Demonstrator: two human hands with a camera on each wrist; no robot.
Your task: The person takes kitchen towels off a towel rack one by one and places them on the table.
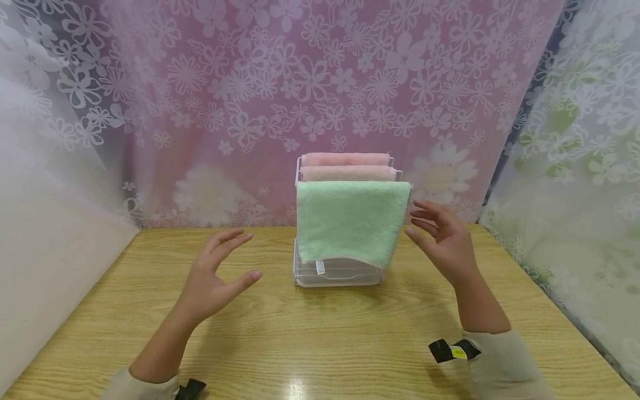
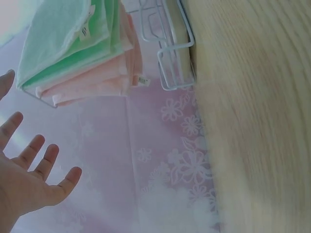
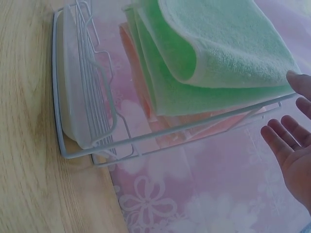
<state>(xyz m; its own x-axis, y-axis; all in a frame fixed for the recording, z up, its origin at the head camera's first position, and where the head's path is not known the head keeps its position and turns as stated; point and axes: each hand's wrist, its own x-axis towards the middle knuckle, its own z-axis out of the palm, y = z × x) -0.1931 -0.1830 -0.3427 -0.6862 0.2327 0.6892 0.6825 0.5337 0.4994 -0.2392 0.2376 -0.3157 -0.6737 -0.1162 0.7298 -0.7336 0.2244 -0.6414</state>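
Observation:
A light green towel point(image 1: 352, 219) hangs folded over the front bar of a white wire rack point(image 1: 340, 278). Behind it, two pink towels point(image 1: 347, 160) drape over the rear bars. My right hand point(image 1: 447, 244) is just right of the green towel, fingers spread and holding nothing; in the right wrist view its thumb tip overlaps the towel's edge. To the left of the rack, my left hand point(image 1: 212, 280) hovers above the table with fingers apart, clear of the towels. A small white label point(image 2: 86, 26) shows on the green towel in the left wrist view.
The rack's base holds a pale tray point(image 3: 73, 82) under wire bars. It stands on a wooden table point(image 1: 250, 344) near the back edge. A pink flowered curtain point(image 1: 250, 111) hangs behind, with pale sheets on both sides. Each sleeve carries a black strap point(image 1: 450, 350).

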